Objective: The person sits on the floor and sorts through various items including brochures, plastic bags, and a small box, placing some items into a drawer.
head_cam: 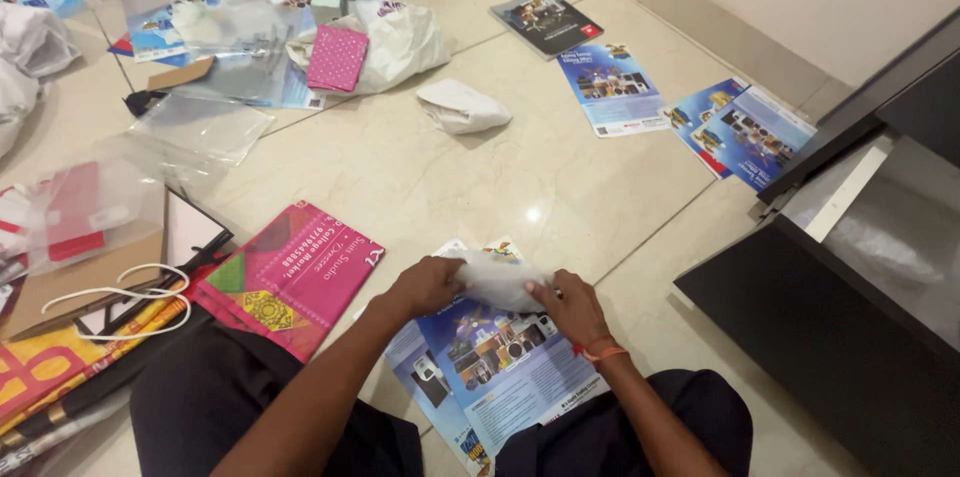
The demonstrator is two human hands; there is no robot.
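The person sits on the pale tiled floor [420, 177] with both hands meeting over a soft white crumpled bundle of thin plastic or cloth [497, 280]. The left hand [425, 286] closes its fingers [452, 281] on the bundle's left end, and the right hand [570, 309], with an orange thread band at the wrist, pinches the right end. The bundle lies directly between the two hands, touching both, so neither hand is nearer. Its long axis runs left to right across the person's front, tilted slightly downward toward the right hand; which end leads cannot be told, since it is a shapeless wad.

Just under the bundle lies a glossy blue printed leaflet [500, 367], overlapping a second one, between the person's dark-clad knees. Left of the bundle rests a flat pink patterned paper bag [290, 277]. Beyond the bundle, farther from the person, sits another white crumpled wad [460, 107], well apart. Right of the bundle stands a low black cabinet with an open drawer [800, 307]. More leaflets and clear plastic sleeves are scattered farther off.
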